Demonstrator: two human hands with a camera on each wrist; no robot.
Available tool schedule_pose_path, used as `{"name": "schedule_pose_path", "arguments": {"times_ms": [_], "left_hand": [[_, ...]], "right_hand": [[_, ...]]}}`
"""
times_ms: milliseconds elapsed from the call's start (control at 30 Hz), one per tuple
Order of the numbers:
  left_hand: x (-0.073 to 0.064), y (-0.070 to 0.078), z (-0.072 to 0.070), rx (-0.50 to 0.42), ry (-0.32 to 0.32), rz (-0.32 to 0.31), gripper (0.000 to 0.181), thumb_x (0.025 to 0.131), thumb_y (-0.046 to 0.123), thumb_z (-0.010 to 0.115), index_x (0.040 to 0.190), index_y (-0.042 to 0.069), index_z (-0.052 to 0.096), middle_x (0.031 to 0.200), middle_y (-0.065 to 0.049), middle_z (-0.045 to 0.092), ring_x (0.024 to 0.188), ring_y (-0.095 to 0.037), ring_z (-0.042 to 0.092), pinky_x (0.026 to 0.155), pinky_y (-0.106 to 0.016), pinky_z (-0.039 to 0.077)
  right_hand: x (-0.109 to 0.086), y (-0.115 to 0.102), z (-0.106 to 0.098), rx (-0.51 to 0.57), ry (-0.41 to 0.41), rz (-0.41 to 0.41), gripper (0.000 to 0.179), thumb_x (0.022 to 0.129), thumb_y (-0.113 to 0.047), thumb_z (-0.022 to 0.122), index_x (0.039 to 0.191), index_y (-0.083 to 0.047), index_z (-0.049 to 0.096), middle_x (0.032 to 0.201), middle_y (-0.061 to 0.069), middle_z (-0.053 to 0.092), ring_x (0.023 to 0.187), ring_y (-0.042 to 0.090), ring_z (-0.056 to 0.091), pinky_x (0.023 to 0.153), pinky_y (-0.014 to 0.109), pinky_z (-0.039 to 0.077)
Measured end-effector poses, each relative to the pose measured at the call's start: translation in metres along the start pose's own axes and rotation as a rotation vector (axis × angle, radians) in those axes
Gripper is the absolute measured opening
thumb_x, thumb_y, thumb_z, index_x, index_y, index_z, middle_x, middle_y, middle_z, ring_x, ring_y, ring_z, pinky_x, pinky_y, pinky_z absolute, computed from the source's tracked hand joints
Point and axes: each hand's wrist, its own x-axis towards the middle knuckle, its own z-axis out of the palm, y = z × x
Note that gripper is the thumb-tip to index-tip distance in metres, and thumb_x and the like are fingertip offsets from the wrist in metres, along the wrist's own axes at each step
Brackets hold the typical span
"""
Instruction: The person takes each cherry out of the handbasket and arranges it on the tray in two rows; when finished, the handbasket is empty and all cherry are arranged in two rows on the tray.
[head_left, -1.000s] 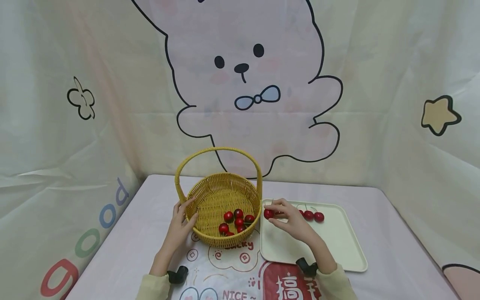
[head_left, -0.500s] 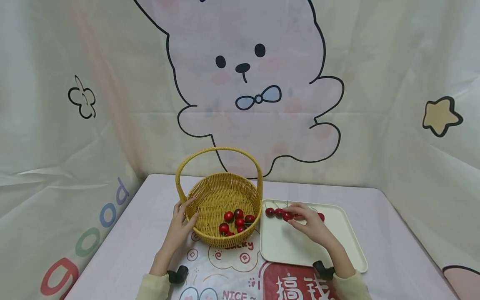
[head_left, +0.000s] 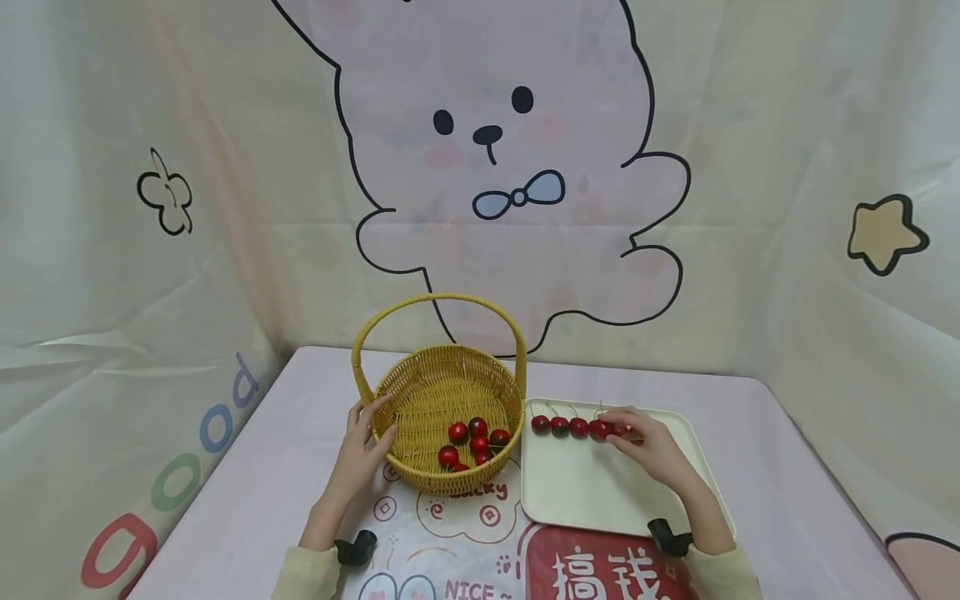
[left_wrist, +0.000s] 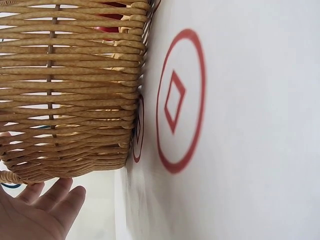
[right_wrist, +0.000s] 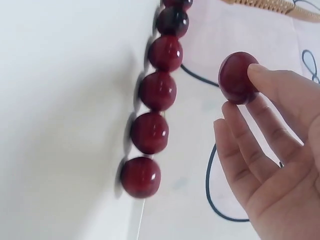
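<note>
My left hand [head_left: 362,450] holds the left side of a yellow wicker basket [head_left: 420,392], its thumb over the rim. The left wrist view has the fingers [left_wrist: 70,207] against the outside of the woven wall [left_wrist: 75,100]. Over the cream tray [head_left: 592,492], my right hand [head_left: 647,442] pinches a dark red cherry [right_wrist: 239,78] between thumb and fingers, above the tray surface. Beside it lies a straight row of several cherries [right_wrist: 157,91] on the tray; in the head view the hand covers the row's right end.
Several cherries [head_left: 478,444] lie in the front right of the basket, below its tall arched handle [head_left: 438,297]. The basket's right rim stands close to the tray's left edge. A printed white cloth [head_left: 420,542] covers the table; fabric walls [head_left: 825,317] enclose it.
My right hand has moved rightward along the row with the cherry in its fingers, uncovering the cherries at the row's left end. My left hand stays on the basket.
</note>
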Motion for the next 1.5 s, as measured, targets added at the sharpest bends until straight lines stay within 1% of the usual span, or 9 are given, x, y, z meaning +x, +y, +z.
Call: {"name": "schedule_pose_path", "arguments": {"times_ms": [200, 433, 533, 667, 767, 1033, 1200, 1300, 1500], "left_hand": [[0.0, -0.001, 0.0, 0.006, -0.004, 0.001, 0.051, 0.092, 0.027, 0.057, 0.139, 0.024, 0.039, 0.147, -0.015, 0.018, 0.13, -0.045, 0.033, 0.1, -0.062, 0.033], [0.001, -0.001, 0.0, 0.008, -0.007, -0.001, 0.052, 0.092, 0.021, 0.058, 0.14, 0.022, 0.039, 0.147, -0.016, 0.018, 0.129, -0.046, 0.033, 0.1, -0.062, 0.032], [0.001, 0.0, 0.0, 0.01, -0.008, -0.008, 0.052, 0.092, 0.021, 0.058, 0.14, 0.022, 0.039, 0.147, -0.016, 0.018, 0.129, -0.046, 0.033, 0.1, -0.062, 0.032], [0.002, 0.002, -0.001, 0.009, -0.008, -0.016, 0.052, 0.092, 0.021, 0.057, 0.14, 0.024, 0.038, 0.147, -0.015, 0.018, 0.13, -0.045, 0.033, 0.101, -0.062, 0.032], [0.002, 0.002, -0.001, 0.01, -0.01, -0.015, 0.052, 0.092, 0.021, 0.057, 0.14, 0.024, 0.039, 0.147, -0.015, 0.017, 0.13, -0.045, 0.032, 0.101, -0.062, 0.032], [0.001, 0.002, 0.0, 0.004, -0.003, -0.019, 0.05, 0.092, 0.021, 0.057, 0.139, 0.025, 0.04, 0.147, -0.014, 0.018, 0.13, -0.044, 0.033, 0.102, -0.061, 0.032], [0.002, 0.002, -0.001, 0.01, 0.0, -0.023, 0.05, 0.092, 0.022, 0.057, 0.138, 0.026, 0.04, 0.147, -0.014, 0.019, 0.13, -0.044, 0.032, 0.102, -0.061, 0.032], [0.002, 0.002, -0.001, 0.017, -0.003, -0.02, 0.051, 0.092, 0.022, 0.058, 0.139, 0.025, 0.039, 0.147, -0.014, 0.019, 0.13, -0.045, 0.033, 0.101, -0.061, 0.032], [0.001, 0.0, 0.0, 0.013, -0.006, -0.019, 0.051, 0.092, 0.022, 0.058, 0.139, 0.023, 0.04, 0.147, -0.015, 0.019, 0.13, -0.045, 0.032, 0.101, -0.062, 0.032]], "right_hand": [[-0.007, 0.013, -0.01, -0.027, 0.023, 0.046, 0.03, 0.081, -0.002, 0.068, 0.111, -0.002, 0.065, 0.109, 0.013, 0.062, 0.094, 0.03, 0.061, 0.069, 0.036, 0.056], [-0.013, 0.023, -0.025, -0.118, 0.075, 0.061, 0.03, 0.079, 0.002, 0.069, 0.108, -0.003, 0.066, 0.106, 0.011, 0.063, 0.093, 0.022, 0.06, 0.068, 0.031, 0.056], [-0.015, 0.028, -0.032, -0.146, 0.087, 0.078, 0.029, 0.078, 0.003, 0.069, 0.107, -0.001, 0.066, 0.106, 0.013, 0.063, 0.092, 0.024, 0.06, 0.068, 0.033, 0.056], [-0.017, 0.033, -0.037, -0.151, 0.093, 0.111, 0.027, 0.079, 0.002, 0.068, 0.106, 0.001, 0.066, 0.105, 0.016, 0.063, 0.092, 0.031, 0.06, 0.069, 0.036, 0.056], [-0.019, 0.038, -0.038, -0.144, 0.094, 0.127, 0.028, 0.08, 0.002, 0.068, 0.107, 0.002, 0.065, 0.105, 0.017, 0.063, 0.092, 0.034, 0.06, 0.07, 0.038, 0.056], [-0.024, 0.053, -0.04, -0.158, 0.085, 0.184, 0.031, 0.081, -0.001, 0.068, 0.111, 0.002, 0.064, 0.104, 0.019, 0.064, 0.093, 0.035, 0.059, 0.07, 0.036, 0.056], [-0.026, 0.059, -0.041, -0.135, 0.058, 0.22, 0.029, 0.082, -0.002, 0.067, 0.11, 0.005, 0.063, 0.107, 0.024, 0.062, 0.094, 0.039, 0.059, 0.071, 0.04, 0.055], [-0.026, 0.062, -0.04, -0.129, 0.043, 0.226, 0.027, 0.082, -0.001, 0.066, 0.108, 0.007, 0.063, 0.106, 0.026, 0.061, 0.093, 0.04, 0.06, 0.071, 0.042, 0.055], [-0.026, 0.066, -0.037, -0.123, 0.038, 0.204, 0.025, 0.081, 0.003, 0.066, 0.105, 0.009, 0.064, 0.103, 0.027, 0.061, 0.09, 0.041, 0.06, 0.07, 0.041, 0.055]]}}
